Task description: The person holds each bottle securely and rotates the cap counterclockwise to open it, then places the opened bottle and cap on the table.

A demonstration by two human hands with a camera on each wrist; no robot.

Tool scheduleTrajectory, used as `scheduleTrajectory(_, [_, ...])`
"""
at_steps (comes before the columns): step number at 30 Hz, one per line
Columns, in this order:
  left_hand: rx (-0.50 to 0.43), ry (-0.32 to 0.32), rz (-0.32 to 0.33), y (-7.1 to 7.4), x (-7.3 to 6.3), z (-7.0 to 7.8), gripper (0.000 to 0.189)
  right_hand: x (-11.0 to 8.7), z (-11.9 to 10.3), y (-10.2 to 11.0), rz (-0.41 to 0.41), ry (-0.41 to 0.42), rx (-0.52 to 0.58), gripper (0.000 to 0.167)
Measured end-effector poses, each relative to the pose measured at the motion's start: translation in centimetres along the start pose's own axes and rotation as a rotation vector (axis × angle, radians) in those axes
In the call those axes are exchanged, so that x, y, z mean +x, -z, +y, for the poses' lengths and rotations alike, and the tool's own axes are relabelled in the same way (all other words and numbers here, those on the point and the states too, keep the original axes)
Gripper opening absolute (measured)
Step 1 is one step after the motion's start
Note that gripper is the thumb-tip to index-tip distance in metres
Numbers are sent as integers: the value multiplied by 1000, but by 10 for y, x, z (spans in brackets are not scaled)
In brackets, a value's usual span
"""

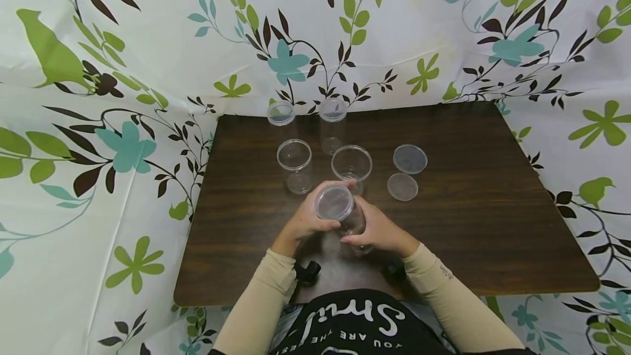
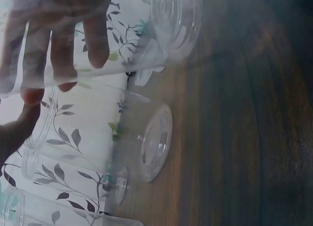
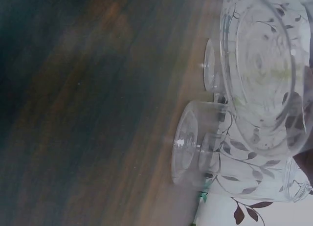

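Nearest is the person's black shirt point(image 1: 355, 325) with white lettering, flanked by the beige left sleeve point(image 1: 261, 303) and right sleeve point(image 1: 455, 295); a black object point(image 1: 308, 273) sits by the left wrist. Just ahead, over the near half of the dark wood-grained table point(image 1: 483, 207), the left hand point(image 1: 308, 215) and the right hand point(image 1: 384, 229) both hold a clear jar point(image 1: 352, 224). Each grip is curved around its wall, left hand toward the top, right hand lower down. The jar is tilted and raised off the table, its round lid point(image 1: 335, 202) in place on top; the right wrist view shows the underside of its base. Just beyond stand a smaller open jar point(image 1: 298, 177) and, to its right, a wider open jar point(image 1: 352, 166), partly hidden by the hands. Farther right, a near disc point(image 1: 402, 187) and a far disc point(image 1: 410, 159) lie flat, close together. Behind the open jars stand a left capped jar point(image 1: 282, 119) and a right capped jar point(image 1: 332, 130), before the leaf-patterned cloth point(image 1: 384, 21).
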State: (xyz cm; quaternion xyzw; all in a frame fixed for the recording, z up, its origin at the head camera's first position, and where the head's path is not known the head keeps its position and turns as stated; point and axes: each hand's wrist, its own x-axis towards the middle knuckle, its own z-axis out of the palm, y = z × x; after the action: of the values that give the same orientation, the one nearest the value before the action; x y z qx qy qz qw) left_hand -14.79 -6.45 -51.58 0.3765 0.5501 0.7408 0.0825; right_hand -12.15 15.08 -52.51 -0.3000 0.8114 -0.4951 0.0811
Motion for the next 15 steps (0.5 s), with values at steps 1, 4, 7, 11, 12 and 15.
scheduleTrajectory(1, [0, 0, 10, 0, 0, 0, 92, 0, 0, -1, 7, -2, -2, 86])
scheduleTrajectory(4, [-10, 7, 41, -2, -1, 0, 93, 2, 0, -4, 31, 2, -3, 83])
scheduleTrajectory(7, [-25, 24, 91, -3, -2, -1, 91, 4, -1, -8, 81, 0, -24, 82])
scheduleTrajectory(11, [-8, 64, 200, -6, -2, -1, 88, 7, -5, -16, 207, -9, -153, 85])
scheduleTrajectory(12, [-3, 74, 228, -7, -2, -1, 88, 7, -6, -18, 244, -11, -195, 86])
scheduleTrajectory(15, [13, 97, 300, -10, 1, -1, 88, 8, -7, -25, 334, -8, -287, 89])
